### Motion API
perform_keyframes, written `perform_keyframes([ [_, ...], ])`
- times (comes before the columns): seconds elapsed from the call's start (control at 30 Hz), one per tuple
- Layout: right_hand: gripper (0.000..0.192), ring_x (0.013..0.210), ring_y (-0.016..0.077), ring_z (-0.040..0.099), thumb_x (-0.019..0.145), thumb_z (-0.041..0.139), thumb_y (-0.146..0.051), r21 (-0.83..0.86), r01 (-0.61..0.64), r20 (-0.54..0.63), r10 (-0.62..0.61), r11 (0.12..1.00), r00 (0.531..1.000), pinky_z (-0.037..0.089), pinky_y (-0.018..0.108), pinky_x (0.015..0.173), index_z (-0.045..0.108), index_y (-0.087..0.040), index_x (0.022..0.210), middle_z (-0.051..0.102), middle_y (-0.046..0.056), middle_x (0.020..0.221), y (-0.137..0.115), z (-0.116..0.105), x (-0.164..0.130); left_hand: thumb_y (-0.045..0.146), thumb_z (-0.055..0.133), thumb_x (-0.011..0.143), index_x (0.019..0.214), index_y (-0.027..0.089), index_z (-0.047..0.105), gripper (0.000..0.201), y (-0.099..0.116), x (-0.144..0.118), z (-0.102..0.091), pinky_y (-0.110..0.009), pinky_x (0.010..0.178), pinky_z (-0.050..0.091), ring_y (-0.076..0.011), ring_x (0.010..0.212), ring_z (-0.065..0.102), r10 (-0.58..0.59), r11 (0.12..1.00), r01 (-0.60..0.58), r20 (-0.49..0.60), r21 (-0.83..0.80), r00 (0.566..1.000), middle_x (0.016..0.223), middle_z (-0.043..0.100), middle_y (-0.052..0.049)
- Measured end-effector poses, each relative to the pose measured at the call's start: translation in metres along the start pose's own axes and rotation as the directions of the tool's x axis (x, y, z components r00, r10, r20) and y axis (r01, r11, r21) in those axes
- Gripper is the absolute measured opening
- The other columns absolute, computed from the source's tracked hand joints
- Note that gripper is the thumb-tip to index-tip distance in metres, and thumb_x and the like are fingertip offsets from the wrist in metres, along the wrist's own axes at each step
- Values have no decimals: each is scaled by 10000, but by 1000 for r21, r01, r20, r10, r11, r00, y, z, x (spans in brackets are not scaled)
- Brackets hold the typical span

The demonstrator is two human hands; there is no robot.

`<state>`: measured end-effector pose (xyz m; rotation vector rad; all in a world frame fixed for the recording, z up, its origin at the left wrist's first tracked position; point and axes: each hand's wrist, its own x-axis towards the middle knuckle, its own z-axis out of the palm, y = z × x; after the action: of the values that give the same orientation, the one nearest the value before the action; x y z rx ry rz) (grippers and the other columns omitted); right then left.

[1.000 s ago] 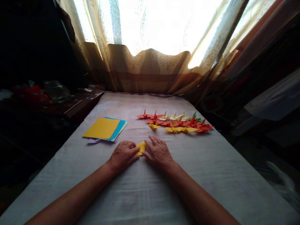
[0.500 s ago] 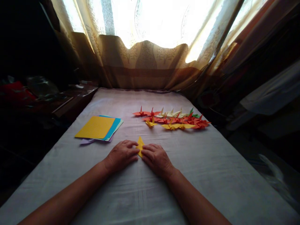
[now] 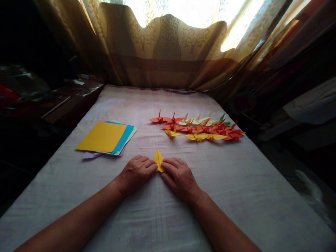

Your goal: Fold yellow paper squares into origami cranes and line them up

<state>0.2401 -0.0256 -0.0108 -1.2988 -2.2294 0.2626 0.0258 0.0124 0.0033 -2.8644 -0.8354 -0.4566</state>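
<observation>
A small folded piece of yellow origami paper (image 3: 158,159) lies on the cloth between my hands, its narrow point facing away from me and a crease running down its middle. My left hand (image 3: 138,172) is closed at the paper's left lower edge, fingers together and the tips pressed against it. From the other side my right hand (image 3: 180,177) grips the lower right edge, its fingers bent over the paper and the thumb low near the bottom corner. Fingertips cover part of both lower edges.
Left of my hands lies a stack of square coloured paper (image 3: 102,137), yellow on top. Several folded paper cranes (image 3: 199,128) in red, yellow, cream and green stand in rows at the right. A pale cloth (image 3: 126,101) covers the surface up to the curtain (image 3: 147,66).
The view has tilted down, so the curtain sits higher. My left fingers have drawn together at the paper's lower left edge, and more of its upper part shows.
</observation>
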Motion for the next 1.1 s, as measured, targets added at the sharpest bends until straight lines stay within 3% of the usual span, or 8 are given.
perform_keyframes([
  [0.23, 132, 958, 201, 587, 938, 605, -271, -74, -83, 23, 85, 994, 996, 456, 321, 889, 731, -231, 941, 695, 49, 1008, -3, -1, 7, 257, 532, 963, 861, 202, 659, 171, 2, -1, 0, -325, 756, 448, -197, 816, 614, -111, 992, 110, -19, -57, 994, 874, 698, -39],
  [0.47, 242, 842, 166, 586, 982, 550, -329, -196, -124, 122, 150, 973, 981, 426, 265, 780, 695, -201, 837, 675, 41, 880, -3, -5, 23, 308, 499, 973, 825, 203, 659, 241, 2, -1, -1, -324, 759, 449, -195, 798, 594, -275, 950, 274, 16, -151, 961, 846, 672, -42],
  [0.67, 268, 817, 168, 583, 984, 547, -364, -288, -215, 61, 242, 933, 968, 388, 263, 724, 660, -200, 805, 653, 42, 847, -6, -1, 24, 296, 528, 941, 820, 187, 645, 200, 5, 5, 0, -349, 765, 449, -214, 808, 599, -382, 907, 393, 100, -151, 919, 856, 668, -62],
  [1.1, 274, 806, 197, 590, 982, 547, -405, -395, -268, 97, 330, 879, 939, 356, 295, 683, 651, -204, 827, 671, 55, 844, -8, 3, 30, 299, 543, 947, 779, 187, 614, 214, 12, 11, 1, -354, 741, 421, -224, 812, 581, -453, 880, 466, 136, -90, 881, 849, 643, -65],
])
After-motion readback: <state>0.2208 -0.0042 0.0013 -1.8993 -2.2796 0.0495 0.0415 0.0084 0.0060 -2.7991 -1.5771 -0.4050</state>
